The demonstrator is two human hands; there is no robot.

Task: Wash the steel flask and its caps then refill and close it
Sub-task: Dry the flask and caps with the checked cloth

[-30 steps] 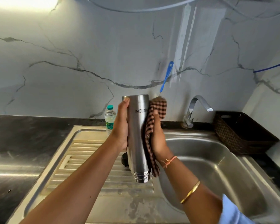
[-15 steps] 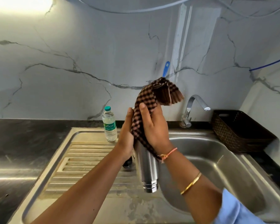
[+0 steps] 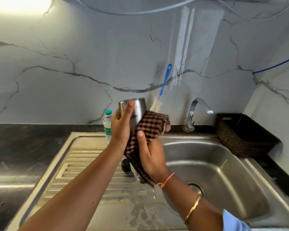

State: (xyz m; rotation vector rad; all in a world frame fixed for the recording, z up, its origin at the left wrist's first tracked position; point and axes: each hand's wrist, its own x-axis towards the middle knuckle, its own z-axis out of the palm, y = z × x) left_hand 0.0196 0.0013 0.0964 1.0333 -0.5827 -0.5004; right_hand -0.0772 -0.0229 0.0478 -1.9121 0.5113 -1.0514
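Far left: dark counter, nothing on it bears on the task. Drainboard is wet in patches near the front edge.

Water bottle stands at the far edge of the drainboard, capped, just left of the hands. Position unchanged across the last second.

Left hand: fingers curled round the upper part of the flask, one finger laid up its front. The flask is held in the air over the drainboard-basin join, inverted with its base up and the lettering upside down. The mouth end is hidden behind cloth and hand.

Black cap lies on the drainboard directly below the flask, untouched. I cannot tell whether a second cap is there.

Cloth, checked: half a second ago it was bunched over the flask base. Now it wraps the middle and lower body, and the base is bare. Right hand grips the cloth against the flask, thumb on the front and fingers closed behind.

Reading: one wiping stroke has run from the base down toward the mouth. This is drying of the outside, so washing of the body looks finished. Refill and closing remain.

Brush leans on the wall behind. Tap shows no flow. Basin and, far right, the basket.
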